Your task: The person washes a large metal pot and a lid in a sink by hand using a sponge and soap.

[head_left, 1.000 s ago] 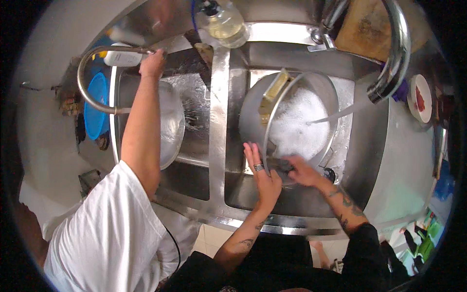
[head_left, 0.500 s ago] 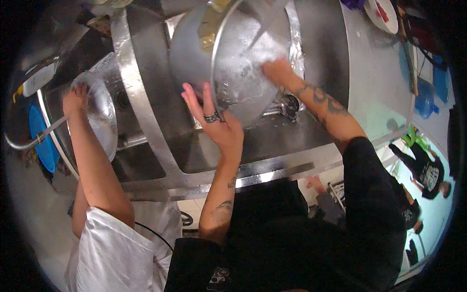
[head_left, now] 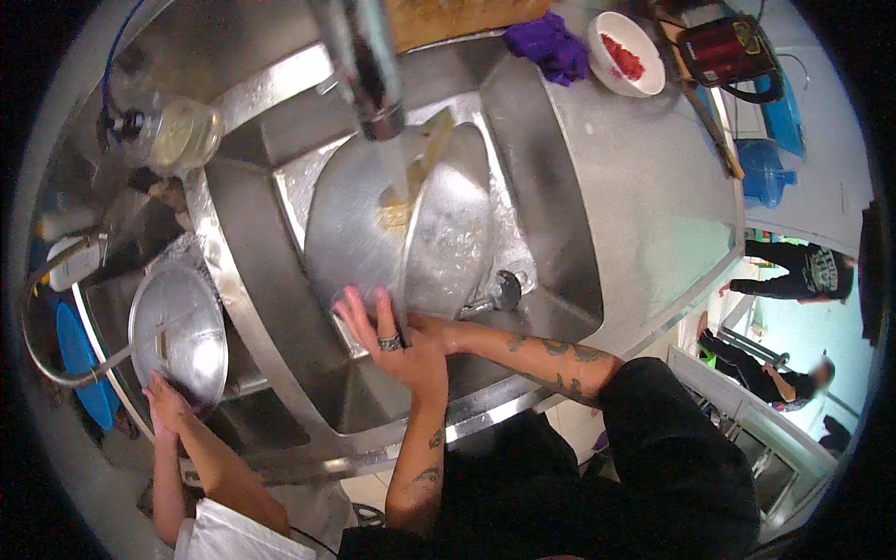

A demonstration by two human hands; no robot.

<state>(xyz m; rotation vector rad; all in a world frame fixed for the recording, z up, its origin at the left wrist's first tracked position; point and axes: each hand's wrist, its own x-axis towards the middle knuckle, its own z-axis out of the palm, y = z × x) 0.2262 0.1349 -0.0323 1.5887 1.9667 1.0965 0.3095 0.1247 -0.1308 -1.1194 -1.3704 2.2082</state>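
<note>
Left hand (head_left: 397,347) and right hand (head_left: 433,333) at a large, round, silver metal pot (head_left: 350,224) tilted in the right stainless-steel basin (head_left: 567,261).
The left fingers lie extended and spread at the rim; the right hand is largely hidden behind, its grip indeterminable. A curved chrome faucet (head_left: 373,84) overhangs the pot, partly blocking the view; a crumpled purple cloth (head_left: 553,51) and round white bowl (head_left: 642,86) stand beyond.

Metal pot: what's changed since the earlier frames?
The right hand has moved left, from inside the metal pot to its near side by the left hand, which partly hides it; grip unclear. The thick layer of white foam is gone. Unchanged: left hand spread against the pot's outside, pot in the right sink basin.
</note>
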